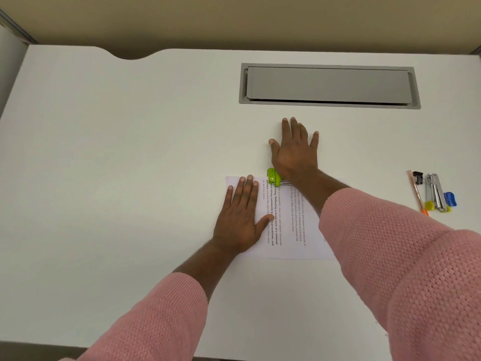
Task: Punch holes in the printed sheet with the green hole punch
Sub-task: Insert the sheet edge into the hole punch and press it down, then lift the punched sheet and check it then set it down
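A printed sheet lies on the white desk with its text running sideways. The green hole punch sits at the sheet's far edge, mostly hidden under my right hand. That hand lies flat, fingers spread and stretched past the punch, with its heel pressing on the punch. My left hand rests flat on the left part of the sheet, fingers apart, thumb on the print. Both arms wear pink knitted sleeves.
A grey cable hatch is set into the desk beyond my right hand. At the right lie a pencil, a black binder clip, a metal stapler and a blue item.
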